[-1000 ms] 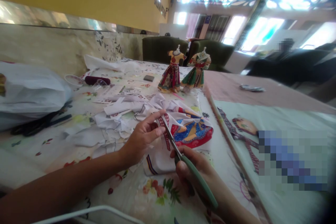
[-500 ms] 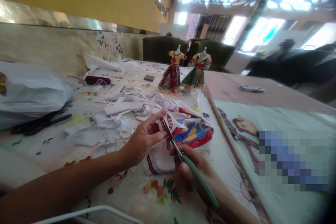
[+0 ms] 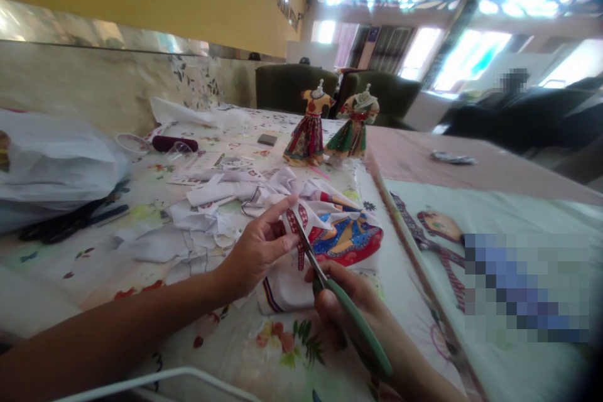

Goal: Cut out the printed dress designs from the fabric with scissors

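Since limp material presumably needs steadying, bare left hand (image 3: pixel 257 251) pinches white fabric with red-patterned print (image 3: pixel 303 216) at near centre, bare right hand (image 3: pixel 365 298) grasping green-handled metal scissors (image 3: pixel 349 310), blades against the print, crumpled white scraps (image 3: pixel 207 221) left.

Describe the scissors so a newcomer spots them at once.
On the flower-printed tablecloth, find the heap of white scraps. Nearer the camera and to its right, the right hand holds the scissors, blades pointing toward the left hand. Their long green handle sets them apart from the white printed cloth beside the blades.
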`<state>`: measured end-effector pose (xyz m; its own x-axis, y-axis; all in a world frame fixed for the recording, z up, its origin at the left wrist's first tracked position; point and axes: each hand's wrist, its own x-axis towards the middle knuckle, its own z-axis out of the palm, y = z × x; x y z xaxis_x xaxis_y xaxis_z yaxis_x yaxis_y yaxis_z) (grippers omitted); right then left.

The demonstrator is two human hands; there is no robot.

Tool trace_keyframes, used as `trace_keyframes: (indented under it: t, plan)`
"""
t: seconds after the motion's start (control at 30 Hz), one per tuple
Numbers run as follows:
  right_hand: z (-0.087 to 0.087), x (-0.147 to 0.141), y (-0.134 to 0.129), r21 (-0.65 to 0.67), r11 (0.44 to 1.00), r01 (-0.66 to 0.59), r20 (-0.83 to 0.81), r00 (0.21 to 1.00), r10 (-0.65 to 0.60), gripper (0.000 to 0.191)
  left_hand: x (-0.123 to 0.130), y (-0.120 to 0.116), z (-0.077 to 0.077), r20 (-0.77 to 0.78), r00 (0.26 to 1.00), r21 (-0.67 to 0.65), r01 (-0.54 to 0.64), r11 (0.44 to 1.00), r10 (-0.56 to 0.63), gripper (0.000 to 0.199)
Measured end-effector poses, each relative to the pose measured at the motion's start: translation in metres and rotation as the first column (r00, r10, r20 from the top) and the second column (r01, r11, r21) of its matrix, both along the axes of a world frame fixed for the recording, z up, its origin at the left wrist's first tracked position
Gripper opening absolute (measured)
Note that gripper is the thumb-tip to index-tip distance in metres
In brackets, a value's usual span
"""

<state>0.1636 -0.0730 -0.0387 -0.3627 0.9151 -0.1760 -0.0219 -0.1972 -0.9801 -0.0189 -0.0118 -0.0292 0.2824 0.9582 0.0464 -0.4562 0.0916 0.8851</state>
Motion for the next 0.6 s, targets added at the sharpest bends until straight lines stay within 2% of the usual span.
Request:
trace_keyframes:
  t: [0.23, 0.37, 0.47, 0.6]
  plan:
    - [-0.003, 0.001, 0.001, -0.002, 1.0, -0.001, 0.008, 1.0, 0.001, 0.056, 0.0, 0.0, 0.0, 0.004, 1.0, 0.001, 0.008, 1.0, -0.008, 0.079]
    - [-0.01, 0.002, 0.004, 0.07, 0.998, 0.001, -0.033, 0.999, 0.002, 0.055, 0.0, 0.0, 0.001, -0.002, 1.0, 0.002, 0.008, 1.0, -0.008, 0.079]
    - [-0.014, 0.002, 0.006, 0.077, 0.997, 0.008, -0.063, 0.998, -0.003, 0.057, 0.0, 0.0, -0.001, -0.01, 1.0, 0.006, 0.011, 1.0, -0.011, 0.078]
    - [-0.009, 0.001, 0.005, 0.056, 0.998, 0.006, -0.045, 0.999, -0.004, 0.06, 0.0, 0.0, -0.003, -0.021, 1.0, 0.02, 0.017, 1.0, -0.016, 0.077]
